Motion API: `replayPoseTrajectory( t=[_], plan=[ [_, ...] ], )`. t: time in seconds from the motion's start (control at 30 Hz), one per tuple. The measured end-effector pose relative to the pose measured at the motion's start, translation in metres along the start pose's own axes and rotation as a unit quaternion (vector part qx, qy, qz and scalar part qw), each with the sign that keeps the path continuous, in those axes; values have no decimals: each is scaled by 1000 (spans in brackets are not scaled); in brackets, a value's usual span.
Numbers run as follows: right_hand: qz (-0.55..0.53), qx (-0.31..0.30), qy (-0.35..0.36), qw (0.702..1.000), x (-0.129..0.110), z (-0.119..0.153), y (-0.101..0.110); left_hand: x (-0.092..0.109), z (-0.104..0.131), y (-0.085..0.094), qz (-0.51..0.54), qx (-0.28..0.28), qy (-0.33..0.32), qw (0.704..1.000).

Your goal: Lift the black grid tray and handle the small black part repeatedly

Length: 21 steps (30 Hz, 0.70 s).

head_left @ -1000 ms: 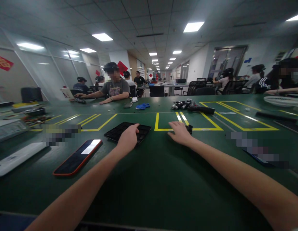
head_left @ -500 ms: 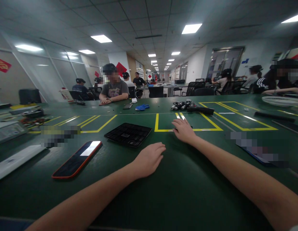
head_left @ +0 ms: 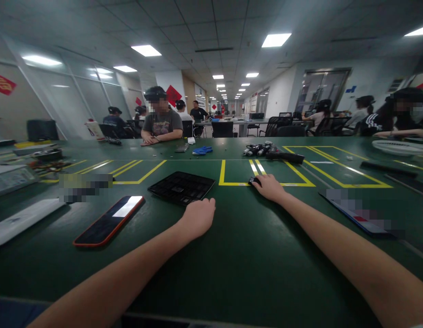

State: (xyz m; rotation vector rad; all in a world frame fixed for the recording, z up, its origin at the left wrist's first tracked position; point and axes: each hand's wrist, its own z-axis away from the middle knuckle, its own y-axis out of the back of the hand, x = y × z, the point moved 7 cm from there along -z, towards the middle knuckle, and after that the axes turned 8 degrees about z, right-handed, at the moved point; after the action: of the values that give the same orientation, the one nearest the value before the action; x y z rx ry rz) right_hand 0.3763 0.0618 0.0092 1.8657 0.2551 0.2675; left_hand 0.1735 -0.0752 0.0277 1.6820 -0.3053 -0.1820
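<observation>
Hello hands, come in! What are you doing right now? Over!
Left hand palm down by the black tray, near edge. Right hand covering a small black part on the yellow line. Phone off left, clear.

Matt green mat, black plastic, glossy glass

My left hand (head_left: 198, 217) rests on the smooth matt table (head_left: 232, 255); just beyond it, the black tray (head_left: 181, 187) looks dull plastic, the phone (head_left: 109, 220) glossy.

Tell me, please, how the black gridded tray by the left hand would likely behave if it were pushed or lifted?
The black tray lies flat and low on the green table, so it would probably slide, not tip or roll. Its thin, open grid suggests it is light for its size and may flex slightly if lifted by one edge. The left hand sits just short of its near edge.
</observation>
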Motion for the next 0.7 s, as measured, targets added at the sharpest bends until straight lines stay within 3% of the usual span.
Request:
replayPoseTrajectory(
  t=[0.1,0.2,0.27,0.33,0.37,0.4,0.43,0.53,0.63,0.7],
  plan=[
    [-4,-5,-2,1000,1,0,-1,-8,-5,-1,59,-12,2,998],
    [-6,-8,-4,1000,1,-1,-1,-31,-14,9,238,10,67,969],
    [-10,-10,-5,1000,1,-1,0,-63,-19,17,420,53,159,892],
    [-15,-11,-6,1000,0,-1,0,-99,-20,25,574,118,226,778],
    [-17,-11,-6,1000,0,-1,0,-115,-20,28,616,144,242,736],
    [-18,-12,-6,1000,0,-1,1,-132,-18,32,622,169,257,720],
    [-18,-12,-6,1000,0,0,1,-147,-16,36,593,193,272,733],
    [-18,-18,-4,1000,-1,0,1,-177,-10,42,454,220,308,806],
    [-17,-22,-4,1000,-1,0,1,-182,-10,39,349,201,317,859],
    [-16,-21,-4,1000,-1,0,0,-174,-15,32,234,132,313,911]
  ],
)
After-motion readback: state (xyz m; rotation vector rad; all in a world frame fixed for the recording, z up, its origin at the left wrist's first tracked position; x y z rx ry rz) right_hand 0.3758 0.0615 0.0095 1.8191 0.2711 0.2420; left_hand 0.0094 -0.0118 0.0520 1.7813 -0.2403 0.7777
